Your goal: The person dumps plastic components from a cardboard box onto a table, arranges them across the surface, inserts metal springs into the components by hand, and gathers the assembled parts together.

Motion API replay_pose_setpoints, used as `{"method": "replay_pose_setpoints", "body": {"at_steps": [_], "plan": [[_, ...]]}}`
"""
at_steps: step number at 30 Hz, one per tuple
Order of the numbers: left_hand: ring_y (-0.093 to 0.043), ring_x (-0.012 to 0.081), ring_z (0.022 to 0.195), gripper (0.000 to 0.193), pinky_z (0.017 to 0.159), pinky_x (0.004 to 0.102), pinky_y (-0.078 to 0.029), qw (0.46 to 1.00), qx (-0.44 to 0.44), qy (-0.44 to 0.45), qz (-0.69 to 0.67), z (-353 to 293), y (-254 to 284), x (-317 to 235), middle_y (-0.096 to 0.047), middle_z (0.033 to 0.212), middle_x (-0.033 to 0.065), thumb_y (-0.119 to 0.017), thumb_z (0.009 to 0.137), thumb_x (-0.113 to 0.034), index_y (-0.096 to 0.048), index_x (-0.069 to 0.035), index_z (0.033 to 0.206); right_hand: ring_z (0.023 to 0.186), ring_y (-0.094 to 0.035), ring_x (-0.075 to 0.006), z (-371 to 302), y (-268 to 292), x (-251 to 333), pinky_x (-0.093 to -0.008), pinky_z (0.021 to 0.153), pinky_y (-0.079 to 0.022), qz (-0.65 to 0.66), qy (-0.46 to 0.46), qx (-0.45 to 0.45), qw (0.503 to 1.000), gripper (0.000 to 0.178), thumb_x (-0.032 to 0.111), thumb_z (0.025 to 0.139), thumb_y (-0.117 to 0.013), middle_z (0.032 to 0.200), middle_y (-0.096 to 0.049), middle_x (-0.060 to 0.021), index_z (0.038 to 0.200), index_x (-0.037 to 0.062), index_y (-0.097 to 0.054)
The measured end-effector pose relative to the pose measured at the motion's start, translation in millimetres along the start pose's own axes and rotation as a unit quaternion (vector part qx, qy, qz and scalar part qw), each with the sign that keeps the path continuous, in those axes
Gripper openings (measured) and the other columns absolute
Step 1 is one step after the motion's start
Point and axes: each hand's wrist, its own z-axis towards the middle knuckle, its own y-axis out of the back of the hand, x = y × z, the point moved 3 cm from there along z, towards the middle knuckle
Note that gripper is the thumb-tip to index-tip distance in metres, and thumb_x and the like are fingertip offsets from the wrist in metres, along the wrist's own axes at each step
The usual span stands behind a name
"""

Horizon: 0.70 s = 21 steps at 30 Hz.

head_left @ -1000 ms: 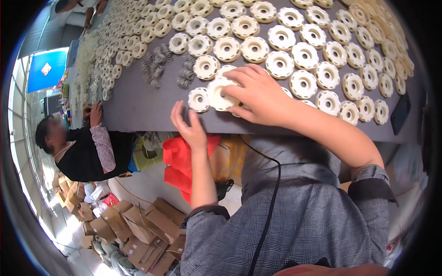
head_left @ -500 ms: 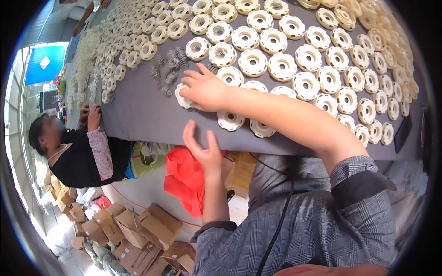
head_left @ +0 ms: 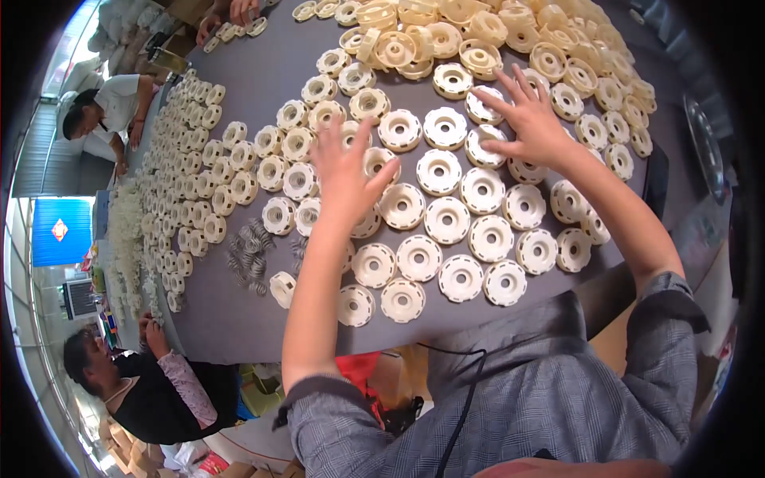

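Observation:
My left hand is stretched out over the discs in the middle of the table, its fingers spread and slightly blurred. Cream plastic discs with notched rims and a centre hole lie in loose rows between my hands. Farther right, my right hand has its fingers apart over discs at the back; the fingertips overlap some of them, and contact is hard to tell. Some discs by my left hand, such as one ringed disc, have metal coils inside. Loose coil springs lie in a small pile left of my left forearm.
A heap of deeper cream rings covers the far right. Smaller ring parts crowd the left, beside a pile of clear plastic pieces. One person works at the left edge, others farther back. A round metal tray is at right.
My right hand has left a disc by the springs and swung to the far right. My left hand has risen from the table's front edge to over the discs. The view has shifted.

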Motion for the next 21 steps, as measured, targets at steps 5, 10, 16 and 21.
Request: {"method": "replay_pose_setpoints", "body": {"at_steps": [5,10,16,21], "plan": [[-0.013,0.0355,0.134,0.067,0.105,0.0573,-0.004,0.984,0.066,-0.092,0.137,72,-52,7,-0.02,0.144,0.0133,-0.049,0.078,-0.059,-0.038,-0.024,0.133,0.134,-0.009,-0.038,11,-10,11,-0.0614,0.102,-0.015,0.039,0.011,0.073,0.996,0.079,0.056,0.066,-0.064,0.144,-0.018,-0.0124,0.134,0.0281,-0.036],[-0.016,0.035,0.133,0.065,0.104,0.0597,-0.005,0.979,0.157,-0.013,0.129,81,-56,45,-0.027,0.143,0.0085,-0.043,0.078,-0.062,-0.044,-0.023,0.13,0.133,-0.011,-0.0379,18,-16,0,-0.0609,0.102,-0.015,0.068,0.025,0.062,0.995,0.079,0.052,0.064,-0.068,0.144,-0.019,-0.0126,0.133,0.0276,-0.038],[-0.018,0.0315,0.133,0.062,0.104,0.0582,-0.003,0.977,0.147,0.006,0.157,89,-42,98,-0.028,0.142,0.0079,-0.045,0.079,-0.059,-0.042,-0.023,0.131,0.133,-0.014,-0.0379,22,-22,-9,-0.0602,0.103,-0.015,0.088,0.041,0.051,0.994,0.081,0.049,0.062,-0.069,0.142,-0.022,-0.0137,0.133,0.0281,-0.037],[-0.021,0.0291,0.131,0.06,0.105,0.0565,-0.002,0.972,0.146,-0.002,0.182,89,-31,123,-0.035,0.137,0.01,-0.051,0.078,-0.055,-0.046,-0.022,0.128,0.133,-0.014,-0.0379,24,-16,-35,-0.0582,0.104,-0.015,0.089,0.03,0.009,0.996,0.079,0.048,0.062,-0.07,0.141,-0.025,-0.0147,0.132,0.0276,-0.039]]}}
